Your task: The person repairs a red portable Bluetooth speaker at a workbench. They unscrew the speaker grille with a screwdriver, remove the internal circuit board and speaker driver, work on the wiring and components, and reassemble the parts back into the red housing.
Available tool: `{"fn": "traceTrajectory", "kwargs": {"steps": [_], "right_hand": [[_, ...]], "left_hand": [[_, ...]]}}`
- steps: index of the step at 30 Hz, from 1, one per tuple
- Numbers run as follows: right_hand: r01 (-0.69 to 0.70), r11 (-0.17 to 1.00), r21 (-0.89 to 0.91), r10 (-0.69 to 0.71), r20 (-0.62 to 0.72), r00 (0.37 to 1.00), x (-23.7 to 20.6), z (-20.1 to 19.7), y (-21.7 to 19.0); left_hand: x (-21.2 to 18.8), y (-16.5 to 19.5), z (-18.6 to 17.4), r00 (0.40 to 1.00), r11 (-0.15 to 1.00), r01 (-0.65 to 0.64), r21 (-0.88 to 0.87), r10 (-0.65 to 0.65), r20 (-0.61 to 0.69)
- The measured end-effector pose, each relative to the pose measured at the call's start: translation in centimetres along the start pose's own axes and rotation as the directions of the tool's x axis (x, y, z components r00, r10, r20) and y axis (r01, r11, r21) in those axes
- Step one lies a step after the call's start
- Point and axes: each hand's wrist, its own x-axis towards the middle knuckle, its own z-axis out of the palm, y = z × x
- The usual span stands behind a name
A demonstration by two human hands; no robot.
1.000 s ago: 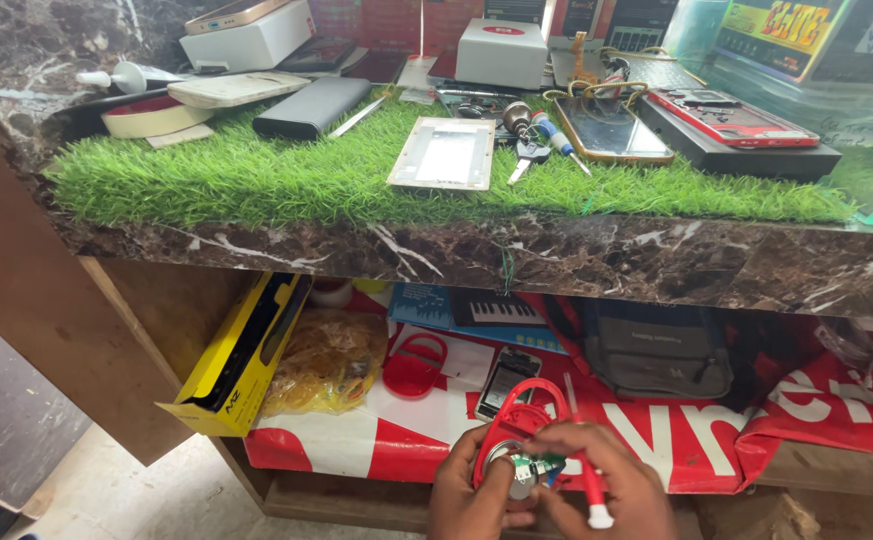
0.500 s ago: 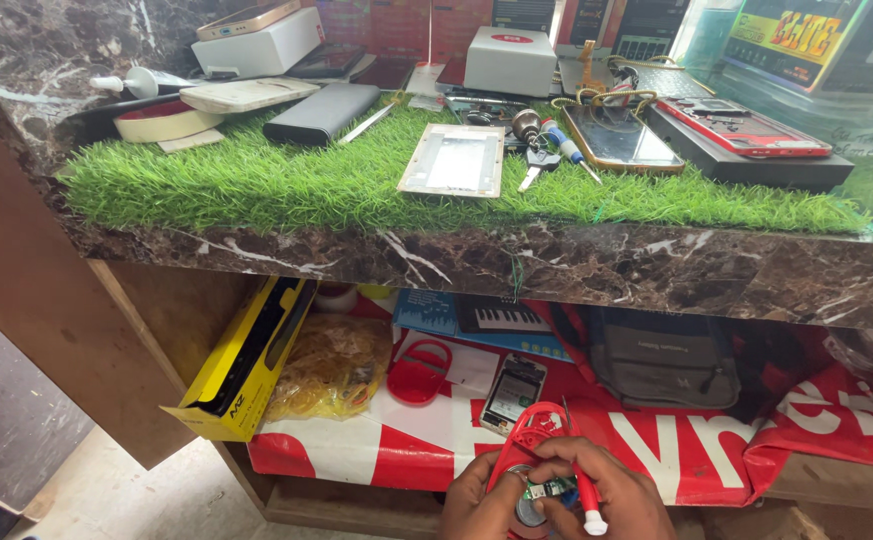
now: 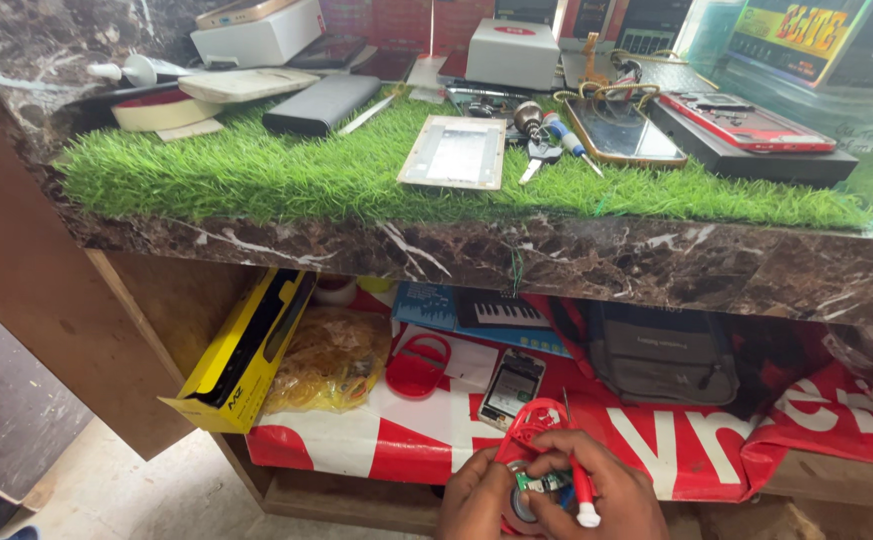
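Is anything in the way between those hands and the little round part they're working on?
Nothing visible: the left hand and right hand already touch the round part, right at the red frame.

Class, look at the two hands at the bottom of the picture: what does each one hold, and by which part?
The right hand holds a red-handled screwdriver by its handle. The left hand cups a small round part by its rim.

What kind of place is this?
Probably a phone repair stall: phones and a screwdriver lie on the grass mat, and the hands work on a small part below the counter.
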Motion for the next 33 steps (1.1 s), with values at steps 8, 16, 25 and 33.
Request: {"fn": "traceTrajectory", "kwargs": {"steps": [8, 16, 25, 33], "right_hand": [[0.156, 0.986, -0.066, -0.159, -0.049, 0.986, 0.1, 0.0, -0.3], [0.165, 0.984, -0.068, -0.167, -0.021, 0.986, 0.1, 0.0, -0.4], [0.14, 0.989, -0.04, -0.141, -0.024, 0.99, -0.1, 0.0, -0.2], [0.155, 0.987, -0.037, -0.155, -0.007, 0.988, 0.0, 0.0, -0.1]], "left_hand": [[-1.3, 1.8, 1.4, 0.99, 0.99, 0.139, -0.009, -0.139, -0.031], [-2.3, 3.2, 2.1, 0.987, 0.986, 0.158, 0.057, -0.156, -0.032], [-2.6, 3.7, 2.5, 0.975, 0.973, 0.214, 0.09, -0.207, -0.079], [-2.5, 3.6, 2.4, 0.98, 0.975, 0.195, 0.103, -0.188, -0.068]]}}
